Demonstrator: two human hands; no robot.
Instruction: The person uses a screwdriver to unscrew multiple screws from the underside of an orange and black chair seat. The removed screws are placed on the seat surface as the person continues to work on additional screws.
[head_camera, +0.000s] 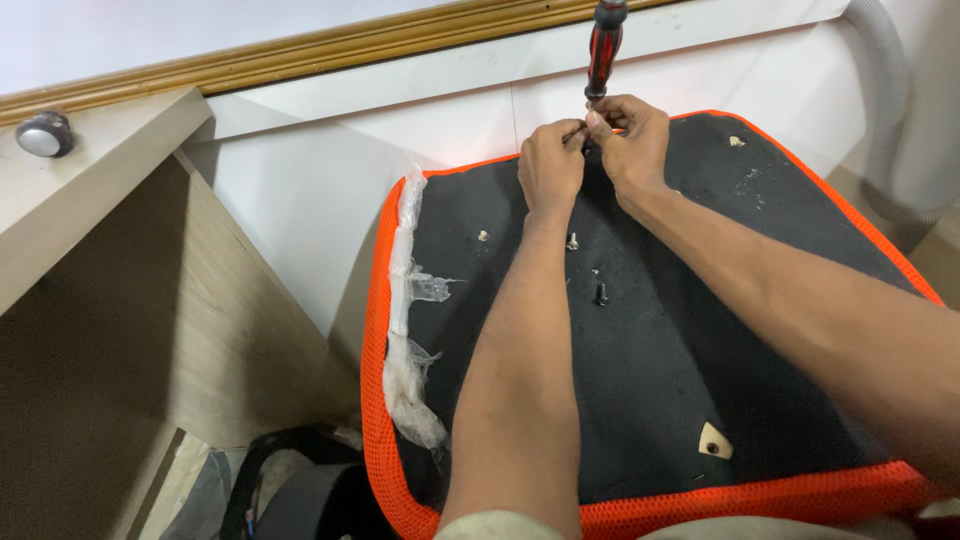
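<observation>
Fingers, left hand (549, 165): we see them curled tight, pinching a small part at the far edge of the seat; the part itself is too small for us to tell what it is.
Fingers, right hand (632, 143): we see them bunched around the lower end of the screwdriver (604, 48), just where its shaft meets the seat, thumb pressed toward the left fingertips.
Hands together: we find them touching, knuckle to knuckle, at one spot.
Screwdriver: we see its red and black handle standing nearly upright, rising just above the right fingers and out of the top of the picture; its tip is hidden by them.
Seat cushion (660, 350): we see it lying upside down, black fabric underside facing us, orange mesh (378, 330) wrapping its edges; both forearms stretch across it.
Screws (573, 241): we count a few small ones on the black fabric, near the middle, between the wrists and well short of the fingers.
Plastic wrap (405, 330): we see a crumpled clear strip clinging along the cushion's left edge.
Surface and room: we see a white panel (330, 190) behind the cushion, a gold moulding (300, 50) above it, and a pale wooden panel (120, 300) to the left bearing a caster wheel (44, 133).
Hose (890, 90): we see a grey ribbed one curving down at the far right.
</observation>
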